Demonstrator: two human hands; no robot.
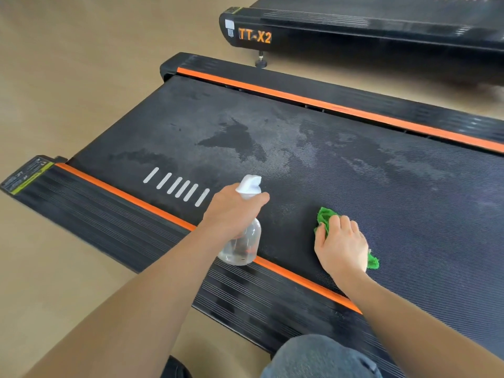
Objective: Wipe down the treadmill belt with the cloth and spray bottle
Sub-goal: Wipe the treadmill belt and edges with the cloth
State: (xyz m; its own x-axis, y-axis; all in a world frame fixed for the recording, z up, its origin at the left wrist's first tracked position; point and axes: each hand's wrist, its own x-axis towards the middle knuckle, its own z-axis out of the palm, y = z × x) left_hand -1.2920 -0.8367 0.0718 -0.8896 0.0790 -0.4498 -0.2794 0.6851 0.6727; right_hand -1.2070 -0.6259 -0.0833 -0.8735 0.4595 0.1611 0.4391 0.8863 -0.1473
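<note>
Mid-spray: the left hand (pixel 234 211) grips the bottle (pixel 242 241) aimed over the belt (pixel 354 186), while the right hand (pixel 341 244) presses the cloth (pixel 324 215) onto it, so wiping the wet patches likely comes next.

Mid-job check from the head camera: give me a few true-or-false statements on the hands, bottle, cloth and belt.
1. The left hand grips the spray bottle. True.
2. The green cloth lies on the floor. False: it is on the treadmill belt, under the right hand.
3. The belt shows wet patches. True.
4. The bottle's head is orange. False: it is white.
5. A second treadmill stands beyond. True.
</note>
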